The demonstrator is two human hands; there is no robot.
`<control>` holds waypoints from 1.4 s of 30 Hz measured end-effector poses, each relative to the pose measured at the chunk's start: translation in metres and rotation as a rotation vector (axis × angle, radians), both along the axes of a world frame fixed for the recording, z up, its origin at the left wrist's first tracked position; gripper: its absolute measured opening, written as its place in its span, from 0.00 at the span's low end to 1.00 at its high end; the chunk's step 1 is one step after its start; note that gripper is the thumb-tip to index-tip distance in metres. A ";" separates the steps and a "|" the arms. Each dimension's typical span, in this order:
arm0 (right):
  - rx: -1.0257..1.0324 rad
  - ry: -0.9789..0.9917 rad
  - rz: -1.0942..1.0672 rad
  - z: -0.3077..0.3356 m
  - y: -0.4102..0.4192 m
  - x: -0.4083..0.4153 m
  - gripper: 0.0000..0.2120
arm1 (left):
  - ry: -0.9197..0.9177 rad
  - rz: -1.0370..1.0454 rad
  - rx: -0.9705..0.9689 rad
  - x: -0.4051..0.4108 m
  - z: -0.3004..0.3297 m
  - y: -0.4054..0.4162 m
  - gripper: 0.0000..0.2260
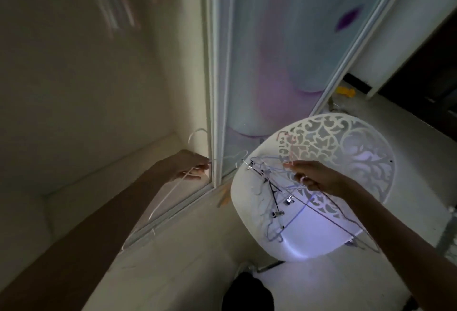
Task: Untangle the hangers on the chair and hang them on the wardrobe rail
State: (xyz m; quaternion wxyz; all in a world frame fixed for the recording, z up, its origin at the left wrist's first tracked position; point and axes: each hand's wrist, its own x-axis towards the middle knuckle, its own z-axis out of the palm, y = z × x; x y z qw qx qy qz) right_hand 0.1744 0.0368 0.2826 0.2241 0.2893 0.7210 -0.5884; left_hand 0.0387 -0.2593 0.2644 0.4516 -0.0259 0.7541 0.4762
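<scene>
- Head view: left of the chair (321,244), left hand (190,166) grips a freed white hanger (168,197); keep it clear.
- Over the chair's seat, right hand (319,178) pinches the tangled hangers (279,199); lift slowly, unhook one.

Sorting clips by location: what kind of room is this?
Probably a bedroom or dressing corner at home: a sliding wardrobe door with a printed panel, a white cut-out patterned chair beside it, and wire hangers piled on the seat.
</scene>
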 end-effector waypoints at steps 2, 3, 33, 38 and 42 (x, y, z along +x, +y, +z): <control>0.023 0.034 0.024 0.013 -0.043 -0.002 0.08 | 0.013 0.054 0.009 0.008 0.007 -0.049 0.06; 0.032 0.051 0.034 0.019 -0.064 -0.002 0.07 | 0.019 0.085 0.021 0.014 0.014 -0.071 0.06; 0.387 0.859 0.221 0.297 -0.422 -0.318 0.16 | 0.639 0.829 0.360 -0.117 0.276 -0.339 0.09; 0.471 0.867 0.247 0.313 -0.433 -0.383 0.13 | 0.632 0.798 0.347 -0.152 0.284 -0.322 0.12; 0.511 0.792 0.276 0.297 -0.437 -0.419 0.09 | 0.596 0.775 0.272 -0.178 0.284 -0.317 0.14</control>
